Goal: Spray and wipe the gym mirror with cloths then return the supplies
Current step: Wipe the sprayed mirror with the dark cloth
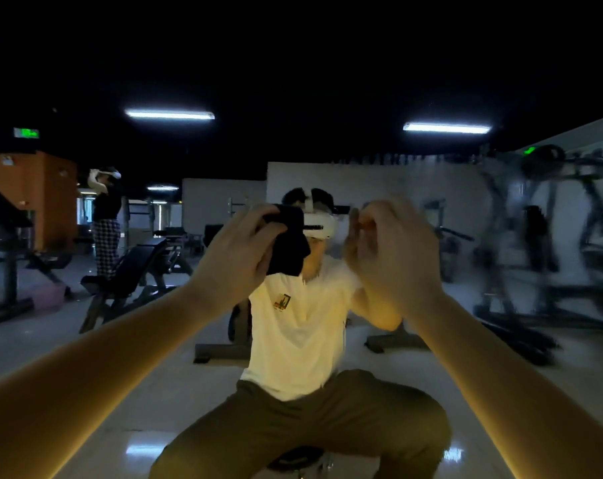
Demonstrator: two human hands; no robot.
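Observation:
The gym mirror (379, 368) fills the view right in front of me and shows my crouching reflection in a white shirt. My left hand (238, 250) is raised to the glass and grips a dark cloth (288, 243), which hangs from my fingers at head height of the reflection. My right hand (393, 250) is raised beside it, close to the glass, with its fingers curled. Whether it holds anything is hidden behind the hand. No spray bottle shows.
The mirror reflects a dim gym: weight benches (137, 271) at the left, a large machine (535, 254) at the right, and another person (106, 216) standing at the far left. Ceiling tube lights glow above.

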